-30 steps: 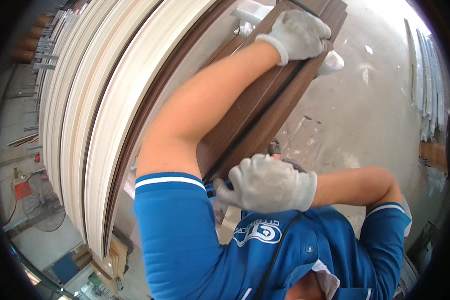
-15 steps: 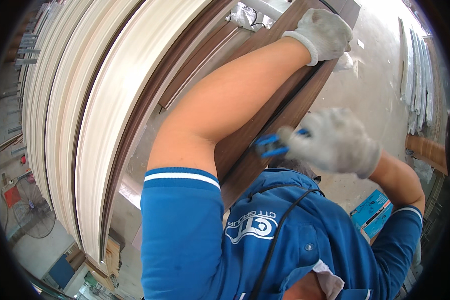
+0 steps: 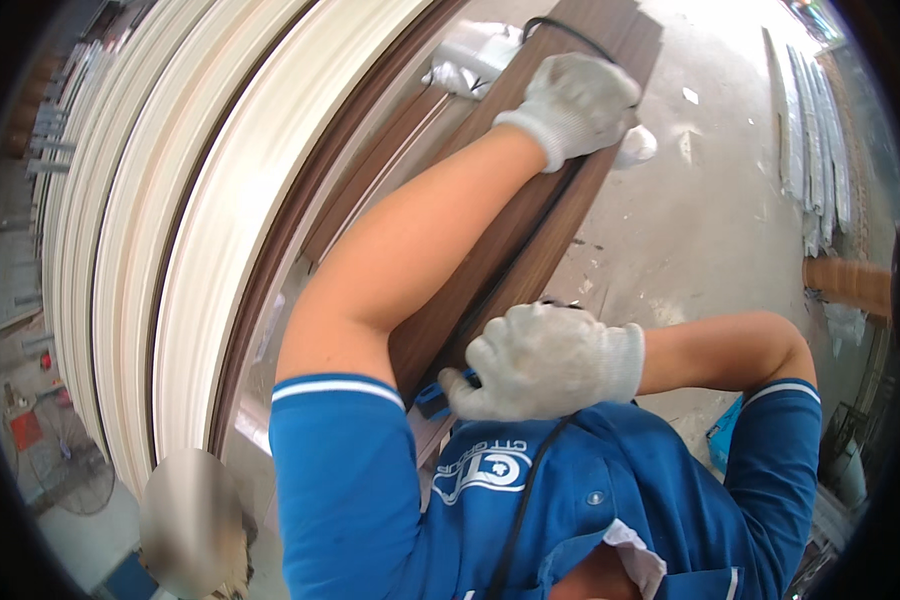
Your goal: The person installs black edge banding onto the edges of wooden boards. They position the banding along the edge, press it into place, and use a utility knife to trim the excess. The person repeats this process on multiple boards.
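My left hand point(image 3: 582, 105), in a pale knit glove, is closed at the far part of a long dark-brown profile point(image 3: 530, 265). A thin black strip point(image 3: 570, 28) loops into its fingers from above. The same kind of black strip runs along the groove of the profile towards me. My right hand point(image 3: 545, 365), gloved too, is closed around a small blue-and-black hand tool point(image 3: 433, 401) over the profile's near end, close to my shirt. Its fingers and palm hide most of the tool, so its exact kind does not show.
Long cream-coloured profiles point(image 3: 235, 190) fill the left side. Plastic-wrapped bundles point(image 3: 810, 140) lie at the far right, near a brown cylinder point(image 3: 850, 285). A fan point(image 3: 65, 460) stands at the lower left, and a blurred pale round shape point(image 3: 192, 520) is beside it.
My right hand has moved left and nearer to my body with the blue tool. My left hand appears further left and lower, still closed. The pale round shape has come into view.
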A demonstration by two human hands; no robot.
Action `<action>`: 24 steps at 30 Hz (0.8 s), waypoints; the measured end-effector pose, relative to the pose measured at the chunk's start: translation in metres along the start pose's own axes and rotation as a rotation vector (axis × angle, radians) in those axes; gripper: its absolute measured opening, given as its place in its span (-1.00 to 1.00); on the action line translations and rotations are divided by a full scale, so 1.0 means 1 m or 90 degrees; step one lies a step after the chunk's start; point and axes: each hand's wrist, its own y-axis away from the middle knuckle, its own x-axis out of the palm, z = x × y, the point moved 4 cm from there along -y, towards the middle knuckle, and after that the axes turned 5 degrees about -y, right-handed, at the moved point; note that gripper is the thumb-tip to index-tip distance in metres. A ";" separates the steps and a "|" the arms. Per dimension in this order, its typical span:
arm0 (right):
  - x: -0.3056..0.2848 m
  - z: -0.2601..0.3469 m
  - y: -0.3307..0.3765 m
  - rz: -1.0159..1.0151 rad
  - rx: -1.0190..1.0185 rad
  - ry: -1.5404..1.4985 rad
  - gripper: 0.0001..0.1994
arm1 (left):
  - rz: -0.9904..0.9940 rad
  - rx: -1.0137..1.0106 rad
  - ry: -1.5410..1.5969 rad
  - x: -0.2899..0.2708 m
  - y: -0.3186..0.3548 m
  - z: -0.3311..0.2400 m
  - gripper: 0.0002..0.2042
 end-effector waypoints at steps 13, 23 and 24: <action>-0.055 -0.075 0.099 -0.065 0.370 0.044 -0.71 | -0.059 -0.013 0.083 -0.012 0.002 0.000 -0.67; -0.023 0.018 0.042 -0.068 0.127 -0.111 -0.56 | 0.023 -0.355 0.123 -0.150 0.283 0.016 -0.63; -0.014 0.032 0.027 -0.052 0.079 -0.113 -0.56 | 0.059 -0.429 0.141 -0.166 0.333 0.002 -0.62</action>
